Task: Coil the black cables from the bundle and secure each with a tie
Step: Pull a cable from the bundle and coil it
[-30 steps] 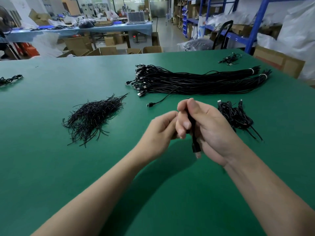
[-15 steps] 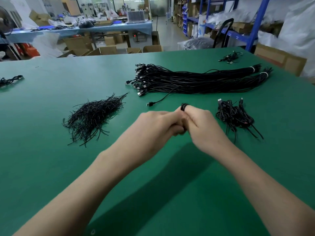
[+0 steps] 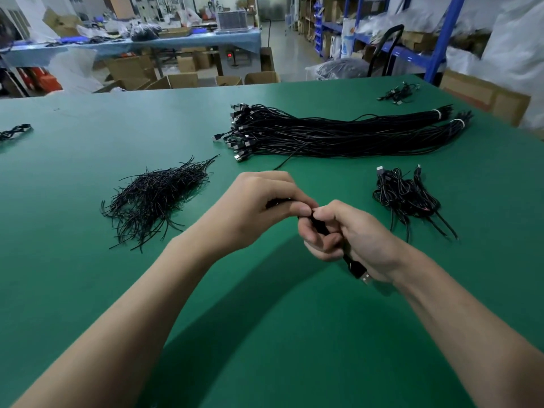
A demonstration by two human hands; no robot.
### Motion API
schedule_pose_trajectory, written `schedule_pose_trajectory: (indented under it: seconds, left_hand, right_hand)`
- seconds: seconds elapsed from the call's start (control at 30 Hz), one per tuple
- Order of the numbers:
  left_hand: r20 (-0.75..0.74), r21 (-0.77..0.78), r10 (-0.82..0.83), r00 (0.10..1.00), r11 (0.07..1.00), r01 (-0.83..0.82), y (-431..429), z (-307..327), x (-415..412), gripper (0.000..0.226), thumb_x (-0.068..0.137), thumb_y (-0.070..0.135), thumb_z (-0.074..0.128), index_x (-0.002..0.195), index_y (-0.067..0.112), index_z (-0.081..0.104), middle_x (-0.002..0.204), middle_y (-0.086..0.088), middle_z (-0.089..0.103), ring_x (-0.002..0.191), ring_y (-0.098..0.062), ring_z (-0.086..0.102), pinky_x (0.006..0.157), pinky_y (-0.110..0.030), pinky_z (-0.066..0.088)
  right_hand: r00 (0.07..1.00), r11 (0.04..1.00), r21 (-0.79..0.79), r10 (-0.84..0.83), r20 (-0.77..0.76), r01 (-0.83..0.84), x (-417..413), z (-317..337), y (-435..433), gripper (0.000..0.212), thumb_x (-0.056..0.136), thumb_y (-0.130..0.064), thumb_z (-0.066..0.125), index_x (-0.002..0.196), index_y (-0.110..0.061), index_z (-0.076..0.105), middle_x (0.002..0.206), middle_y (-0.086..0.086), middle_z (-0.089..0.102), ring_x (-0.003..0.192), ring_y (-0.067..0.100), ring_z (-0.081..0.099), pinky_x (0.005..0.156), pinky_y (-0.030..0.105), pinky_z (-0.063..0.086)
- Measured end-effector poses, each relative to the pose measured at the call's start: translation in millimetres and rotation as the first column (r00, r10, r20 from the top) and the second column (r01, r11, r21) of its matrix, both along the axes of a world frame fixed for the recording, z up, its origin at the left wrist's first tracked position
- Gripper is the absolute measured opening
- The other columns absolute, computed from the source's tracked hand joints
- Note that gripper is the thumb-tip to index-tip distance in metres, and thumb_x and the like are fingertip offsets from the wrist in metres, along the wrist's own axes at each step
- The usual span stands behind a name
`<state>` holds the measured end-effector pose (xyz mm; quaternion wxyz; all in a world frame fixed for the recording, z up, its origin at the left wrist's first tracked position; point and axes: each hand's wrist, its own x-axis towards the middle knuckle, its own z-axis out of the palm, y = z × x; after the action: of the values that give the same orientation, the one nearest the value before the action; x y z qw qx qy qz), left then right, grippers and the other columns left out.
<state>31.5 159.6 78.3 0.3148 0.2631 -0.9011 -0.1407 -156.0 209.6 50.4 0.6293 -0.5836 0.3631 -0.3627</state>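
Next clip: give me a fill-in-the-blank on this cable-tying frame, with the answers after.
1. The ties lie ____ of the left hand.
2. That hand and the right hand grip one black ____.
3. The bundle has white bands at its ____ end.
4. The table is ____.
Answers: left; cable; right; green.

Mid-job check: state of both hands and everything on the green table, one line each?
Held black USB cable: bunched between both hands, plug out below; tie not discernible.
Left hand: pinching the cable's top.
Right hand: gripping the cable.
Long black cable bundle: flat, white-banded at right end.
Thin black wire ties pile: loose.
Small heap of coiled black cables: resting right of hands.
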Motion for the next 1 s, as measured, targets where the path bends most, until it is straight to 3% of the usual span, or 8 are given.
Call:
schedule_pose_trajectory:
  seconds: [0.17,0.33,0.47,0.63,0.77,0.87,1.0]
  left_hand:
    - [0.066,-0.02,0.035,0.997,0.999,-0.034,-5,-13,4,0.013,0.098,0.019,0.065,0.101,0.013,0.076,0.079,0.02,0.057,0.065,0.002,0.055,0.067,-0.014,0.041]
    - [0.16,-0.082,0.164,0.973,0.985,-0.152,-6,-31,3,0.023,0.098,0.031,0.05,0.103,0.02,0.07,0.084,0.023,0.056,0.069,-0.008,0.044,0.063,-0.028,0.041]
    - [0.183,-0.084,0.187,0.965,0.981,-0.174,-8,-46,8,0.035,0.1,0.042,0.04,0.104,0.021,0.068,0.088,0.018,0.065,0.069,-0.011,0.047,0.06,-0.032,0.046]
    - [0.274,-0.113,0.174,0.946,0.982,-0.148,-6,-65,9,0.032,0.101,0.043,0.034,0.102,0.022,0.058,0.088,0.014,0.063,0.07,-0.015,0.055,0.059,-0.034,0.048]
    - [0.25,-0.194,0.234,0.94,0.963,-0.188,-11,-68,12,0.026,0.102,0.042,0.034,0.103,0.024,0.053,0.09,0.012,0.064,0.065,-0.02,0.053,0.054,-0.033,0.046]
    - [0.226,-0.186,0.22,0.949,0.966,-0.179,-8,-70,13,0.022,0.104,0.041,0.033,0.105,0.024,0.048,0.092,0.01,0.061,0.063,-0.023,0.05,0.054,-0.034,0.045]
    - [0.16,-0.137,0.215,0.963,0.971,-0.194,-4,-67,11,0.031,0.105,0.036,0.032,0.104,0.013,0.052,0.088,0.009,0.053,0.061,-0.027,0.047,0.055,-0.042,0.046]
  right_hand:
    - [1.0,0.991,0.135,0.024,-0.01,-0.022,-6,-2,-9,0.033,0.103,-0.021,0.025,0.08,-0.009,0.046,0.062,0.001,0.02,0.053,0.014,0.019,0.053,0.03,0.016]
    - [0.988,0.951,0.271,0.129,0.083,-0.147,-12,-7,-16,0.029,0.1,-0.027,0.044,0.094,-0.005,0.062,0.066,0.003,0.048,0.065,0.02,0.048,0.062,0.026,0.042]
    - [0.989,0.95,0.275,0.147,0.035,-0.15,-11,-15,-21,0.035,0.105,-0.028,0.039,0.104,-0.002,0.063,0.068,0.002,0.058,0.067,0.017,0.06,0.062,0.023,0.05]
    - [0.985,0.992,0.125,0.012,-0.172,0.01,-4,-30,-20,0.036,0.108,-0.025,0.042,0.1,0.0,0.067,0.071,0.01,0.07,0.065,0.018,0.066,0.061,0.024,0.053]
    - [0.88,0.944,-0.248,-0.3,-0.368,0.218,-8,-35,-21,0.017,0.1,-0.024,0.061,0.09,-0.014,0.069,0.077,0.004,0.077,0.067,0.021,0.069,0.074,0.043,0.055]
    - [0.896,0.943,-0.266,-0.286,-0.338,0.201,-13,-34,-19,0.011,0.098,-0.023,0.064,0.092,-0.015,0.068,0.078,0.004,0.076,0.073,0.019,0.07,0.08,0.039,0.053]
    - [0.87,0.919,-0.323,-0.339,-0.357,0.226,-9,-36,-17,0.02,0.102,-0.032,0.056,0.092,-0.026,0.072,0.078,-0.008,0.073,0.072,0.007,0.063,0.072,0.032,0.049]
